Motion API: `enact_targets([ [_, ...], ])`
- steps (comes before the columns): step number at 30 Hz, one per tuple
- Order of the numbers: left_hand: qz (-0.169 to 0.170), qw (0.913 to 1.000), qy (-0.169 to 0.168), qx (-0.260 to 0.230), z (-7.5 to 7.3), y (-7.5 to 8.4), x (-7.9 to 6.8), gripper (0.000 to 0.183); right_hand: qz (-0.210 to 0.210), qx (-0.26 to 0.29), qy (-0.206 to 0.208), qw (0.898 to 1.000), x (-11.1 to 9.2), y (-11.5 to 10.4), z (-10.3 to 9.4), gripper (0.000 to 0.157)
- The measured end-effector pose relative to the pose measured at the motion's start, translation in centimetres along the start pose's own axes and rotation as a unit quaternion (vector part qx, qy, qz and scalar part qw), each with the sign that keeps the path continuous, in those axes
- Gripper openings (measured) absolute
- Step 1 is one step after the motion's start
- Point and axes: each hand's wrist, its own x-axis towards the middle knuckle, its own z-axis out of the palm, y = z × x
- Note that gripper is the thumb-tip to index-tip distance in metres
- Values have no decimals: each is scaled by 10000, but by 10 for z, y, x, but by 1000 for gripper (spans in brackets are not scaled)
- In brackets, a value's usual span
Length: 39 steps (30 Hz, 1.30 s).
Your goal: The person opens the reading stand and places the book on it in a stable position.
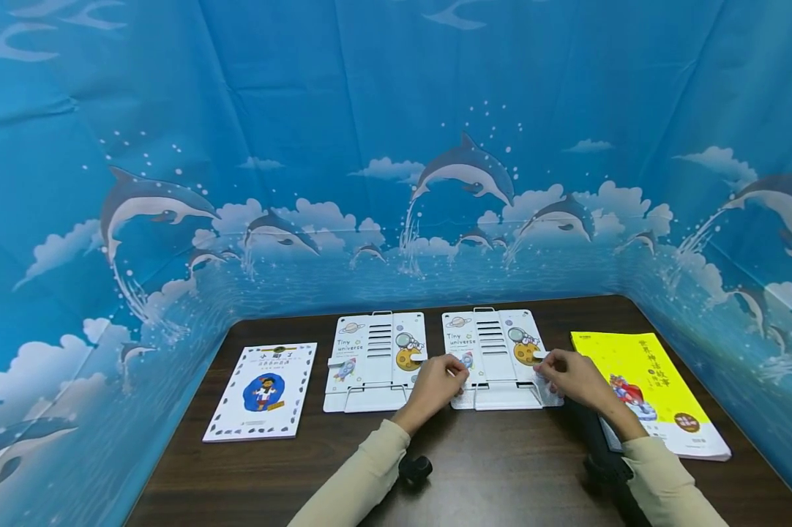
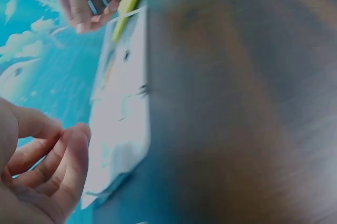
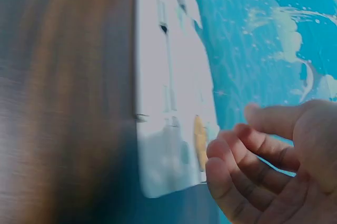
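Note:
Two white folding book stands printed "Tiny universe" stand side by side, the left stand (image 1: 376, 337) and the right stand (image 1: 495, 329). My left hand (image 1: 441, 379) is at the right stand's left edge, fingers loosely bent. In the left wrist view its thumb and fingertips come together with nothing visible between them. My right hand (image 1: 575, 377) is by the right stand's right edge, close to a small white side clip (image 1: 541, 355). The right wrist view shows its thumb apart from the bent fingers and nothing held. The right stand's left clip is hidden behind my left hand.
A white book (image 1: 260, 391) with a blue oval picture lies on the left of the dark wooden table (image 1: 488, 476). To the right, partly under my right forearm, is a yellow book (image 1: 646, 388). A dolphin-print curtain (image 1: 343, 146) surrounds the table's back and sides.

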Motion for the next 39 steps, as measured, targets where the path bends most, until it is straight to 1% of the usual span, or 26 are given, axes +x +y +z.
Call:
enact_targets([
  [4, -161, 9993, 325, 58, -15, 7, 17, 12, -55, -3, 286, 9996, 15, -5, -12, 22],
  [8, -295, 9977, 571, 198, -24, 10, 32, 14, -42, -6, 460, 9989, 30, -6, -18, 20],
  [10, -290, 9969, 651, 331, -25, 8, 39, 12, 28, -49, 565, 9984, 37, -5, -19, 19],
  [14, -340, 9960, 609, 561, -26, 3, 49, 11, 193, -208, 784, 9965, 49, -1, -18, 18],
  [17, -431, 9943, 546, 810, -25, -2, 51, 12, 319, -342, 800, 9957, 57, 3, -11, 22],
  [20, -547, 9917, 463, 1070, -24, -8, 51, 13, 438, -393, 661, 9961, 62, 9, -2, 27],
  [23, -681, 9903, 261, 1184, -21, -10, 51, 17, 536, -424, 581, 9960, 65, 14, 5, 29],
  [26, -758, 9893, 143, 1241, -17, -8, 54, 20, 622, -373, 603, 9955, 67, 17, 6, 30],
  [32, -900, 9879, 273, 1233, -10, -5, 57, 24, 760, -202, 625, 9949, 69, 15, 2, 31],
  [39, -1021, 9891, 347, 1005, -10, -6, 57, 28, 764, -135, 661, 9948, 69, 14, 5, 33],
])
